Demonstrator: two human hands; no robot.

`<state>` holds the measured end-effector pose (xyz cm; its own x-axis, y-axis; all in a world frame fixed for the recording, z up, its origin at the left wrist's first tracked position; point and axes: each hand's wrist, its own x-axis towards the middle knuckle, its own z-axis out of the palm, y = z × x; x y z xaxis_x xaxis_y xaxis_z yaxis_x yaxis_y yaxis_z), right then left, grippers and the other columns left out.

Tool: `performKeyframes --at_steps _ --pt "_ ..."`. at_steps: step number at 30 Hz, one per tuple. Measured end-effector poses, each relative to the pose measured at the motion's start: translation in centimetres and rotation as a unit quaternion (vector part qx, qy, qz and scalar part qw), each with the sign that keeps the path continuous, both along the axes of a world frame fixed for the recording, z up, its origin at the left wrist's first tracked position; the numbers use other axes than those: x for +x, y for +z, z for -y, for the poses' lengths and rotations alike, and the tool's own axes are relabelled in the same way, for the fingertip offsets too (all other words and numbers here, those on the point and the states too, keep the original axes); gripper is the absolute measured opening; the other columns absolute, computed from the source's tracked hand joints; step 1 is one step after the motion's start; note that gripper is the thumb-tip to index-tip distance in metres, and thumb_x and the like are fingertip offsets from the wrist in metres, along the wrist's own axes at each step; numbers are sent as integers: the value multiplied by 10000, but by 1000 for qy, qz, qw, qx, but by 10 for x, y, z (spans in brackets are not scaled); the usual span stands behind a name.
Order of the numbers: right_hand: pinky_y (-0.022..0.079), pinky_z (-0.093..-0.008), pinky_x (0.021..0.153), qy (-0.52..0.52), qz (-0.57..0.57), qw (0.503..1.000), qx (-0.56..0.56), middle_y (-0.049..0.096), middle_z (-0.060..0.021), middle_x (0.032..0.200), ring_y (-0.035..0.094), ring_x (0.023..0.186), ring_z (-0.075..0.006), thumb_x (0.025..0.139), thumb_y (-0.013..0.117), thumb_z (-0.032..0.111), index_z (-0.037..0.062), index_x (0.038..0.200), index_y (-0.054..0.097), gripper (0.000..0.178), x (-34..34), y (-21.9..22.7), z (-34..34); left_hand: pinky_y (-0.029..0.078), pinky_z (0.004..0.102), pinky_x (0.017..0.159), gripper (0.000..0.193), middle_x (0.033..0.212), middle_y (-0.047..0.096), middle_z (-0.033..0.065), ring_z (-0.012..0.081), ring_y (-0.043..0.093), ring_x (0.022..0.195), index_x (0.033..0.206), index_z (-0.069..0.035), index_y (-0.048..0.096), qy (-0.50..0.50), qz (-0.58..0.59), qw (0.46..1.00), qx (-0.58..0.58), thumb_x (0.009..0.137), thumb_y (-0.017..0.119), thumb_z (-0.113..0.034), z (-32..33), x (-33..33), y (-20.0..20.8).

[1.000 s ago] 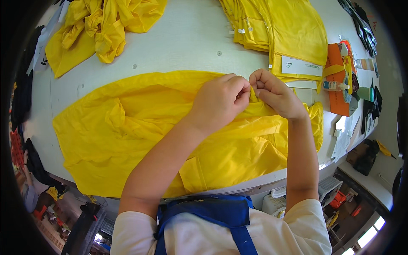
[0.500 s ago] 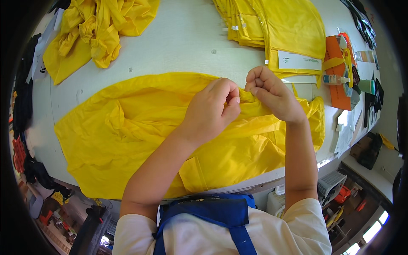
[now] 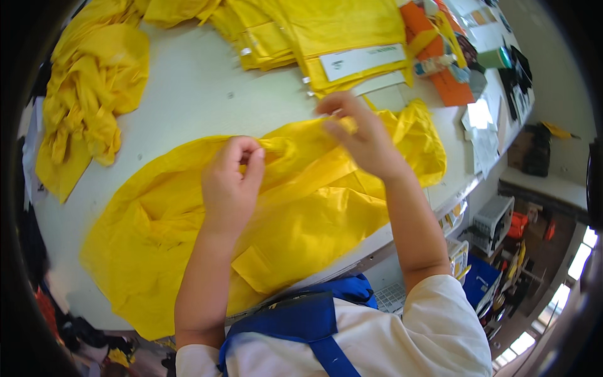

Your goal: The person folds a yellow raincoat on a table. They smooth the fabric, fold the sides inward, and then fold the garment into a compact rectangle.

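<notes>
A yellow garment (image 3: 320, 213) of thin, slightly shiny fabric lies spread and wrinkled across the table in front of me, with a pocket-like patch near its front edge. My left hand (image 3: 227, 182) pinches a gathered bit of its upper edge between thumb and fingers. My right hand (image 3: 365, 138), a little blurred, hovers over the garment's far right part. Its thumb and fingers are apart, and I see nothing held between them.
A stack of folded yellow garments (image 3: 345, 28) with a white card (image 3: 363, 61) lies at the back. Crumpled yellow fabric (image 3: 94, 94) is at the far left of the white table (image 3: 182, 78). An orange box (image 3: 451, 89), a small bottle (image 3: 433, 65), a green cylinder (image 3: 494, 58) and papers (image 3: 483, 141) sit at the right.
My hands have drawn apart; the left still pinches the fabric, while the right has opened from its pinch and lifted. The whole view has swung, shifting the stack leftward in the picture.
</notes>
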<state>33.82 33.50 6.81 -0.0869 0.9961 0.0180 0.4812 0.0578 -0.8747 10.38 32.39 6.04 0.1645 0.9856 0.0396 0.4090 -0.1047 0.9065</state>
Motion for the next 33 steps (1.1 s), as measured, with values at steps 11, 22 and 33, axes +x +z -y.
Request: performKeyframes --at_steps 11,22,33 --pt "487 -268 689 -309 183 927 -112 644 -62 867 599 775 -140 835 639 52 97 1284 542 461 305 -99 121 463 286 573 67 713 615 72 146 570 605 881 -38 570 86 16 996 34 883 608 -94 -6 5 -23" --pt "484 -260 779 -140 262 950 98 608 -81 1080 586 904 -170 944 496 67 50 1253 583 322 88 27 47 500 307 615 72 810 662 119 227 654 713 891 -4 537 83 78 994 2 867 600 -29 2 8 -18" --pt "465 -316 632 221 366 853 300 572 -25 827 550 733 -195 706 581 109 58 975 629 278 -53 37 -16 512 257 655 66 823 681 98 146 667 746 912 -2 548 65 52 996 -42 909 579 -60 -1 3 -19"
